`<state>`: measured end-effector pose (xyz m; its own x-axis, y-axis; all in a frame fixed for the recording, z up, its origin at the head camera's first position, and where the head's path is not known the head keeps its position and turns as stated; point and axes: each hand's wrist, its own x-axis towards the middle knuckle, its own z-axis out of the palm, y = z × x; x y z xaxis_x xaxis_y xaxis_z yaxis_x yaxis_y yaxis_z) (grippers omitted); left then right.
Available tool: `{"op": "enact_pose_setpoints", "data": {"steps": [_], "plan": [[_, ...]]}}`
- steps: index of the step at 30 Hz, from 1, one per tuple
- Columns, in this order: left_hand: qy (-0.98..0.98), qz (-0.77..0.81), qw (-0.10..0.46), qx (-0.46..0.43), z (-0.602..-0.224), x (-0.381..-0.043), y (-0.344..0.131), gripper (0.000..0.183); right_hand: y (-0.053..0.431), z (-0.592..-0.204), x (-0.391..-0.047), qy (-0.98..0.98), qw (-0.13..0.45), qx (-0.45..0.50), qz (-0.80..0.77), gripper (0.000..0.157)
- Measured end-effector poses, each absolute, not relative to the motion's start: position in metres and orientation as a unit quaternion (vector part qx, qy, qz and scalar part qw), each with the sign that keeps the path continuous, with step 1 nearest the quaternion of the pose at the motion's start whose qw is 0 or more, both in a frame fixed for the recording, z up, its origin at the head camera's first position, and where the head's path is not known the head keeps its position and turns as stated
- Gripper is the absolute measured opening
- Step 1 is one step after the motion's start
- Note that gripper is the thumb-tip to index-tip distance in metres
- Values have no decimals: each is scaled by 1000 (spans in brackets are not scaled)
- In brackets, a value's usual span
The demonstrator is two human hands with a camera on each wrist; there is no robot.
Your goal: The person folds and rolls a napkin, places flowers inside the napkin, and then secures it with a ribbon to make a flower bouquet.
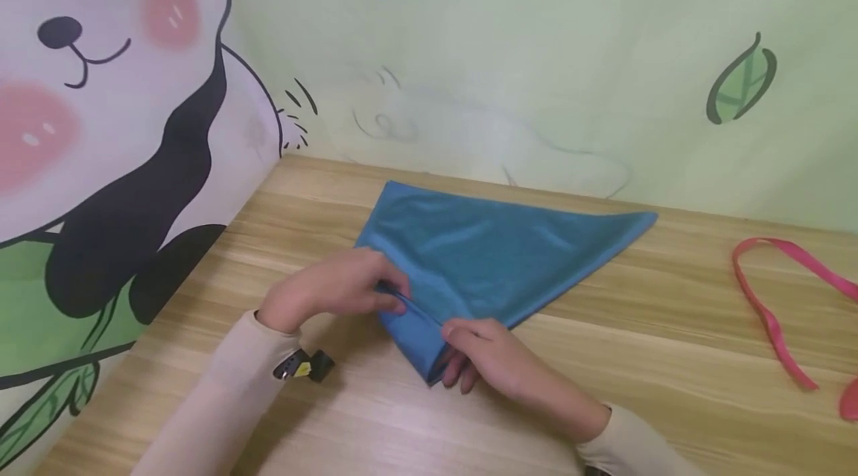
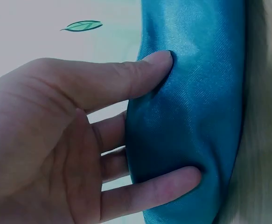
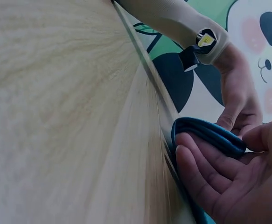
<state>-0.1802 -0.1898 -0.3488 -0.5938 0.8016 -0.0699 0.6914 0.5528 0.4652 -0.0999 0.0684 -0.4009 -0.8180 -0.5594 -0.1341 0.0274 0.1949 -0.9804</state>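
Note:
A shiny blue cloth [image 1: 482, 245] lies on the wooden table, folded to a pointed shape with its tip toward the right. Its near-left part is turned over into a folded band [image 1: 414, 334]. My left hand [image 1: 342, 284] pinches the upper end of this band between thumb and fingers; in the left wrist view the thumb lies on top of the blue fabric [image 2: 191, 107] and some fingers pass behind it. With the thumb above and fingers beneath, my right hand [image 1: 492, 357] grips the lower end, where the right wrist view shows stacked cloth layers [image 3: 208, 133].
A pink ribbon [image 1: 771, 327] curves over the table [image 1: 670, 379] at the right, with a red object [image 1: 850, 400] at the frame's edge. Behind the table hangs a pale green backdrop [image 1: 503, 51]; a printed panda [image 1: 121, 126] covers the left side.

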Motion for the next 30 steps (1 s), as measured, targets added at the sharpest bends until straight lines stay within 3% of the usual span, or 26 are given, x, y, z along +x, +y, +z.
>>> {"op": "enact_pose_setpoints", "data": {"steps": [6, 14, 23, 30], "plan": [[867, 196, 155, 432, -351, -181, -182, 1, 76, -404, -99, 735, 251, -165, -608, 36], [876, 168, 149, 428, -353, -185, -168, 4, 84, -400, -102, 819, 168, -174, -521, 15], [886, 147, 162, 408, -356, -187, -156, 5, 94, -400, -113, 852, 103, -246, -451, 10], [895, 137, 159, 393, -359, -188, -155, 10, 97, -401, -116, 851, 118, -262, -438, 9]]}}
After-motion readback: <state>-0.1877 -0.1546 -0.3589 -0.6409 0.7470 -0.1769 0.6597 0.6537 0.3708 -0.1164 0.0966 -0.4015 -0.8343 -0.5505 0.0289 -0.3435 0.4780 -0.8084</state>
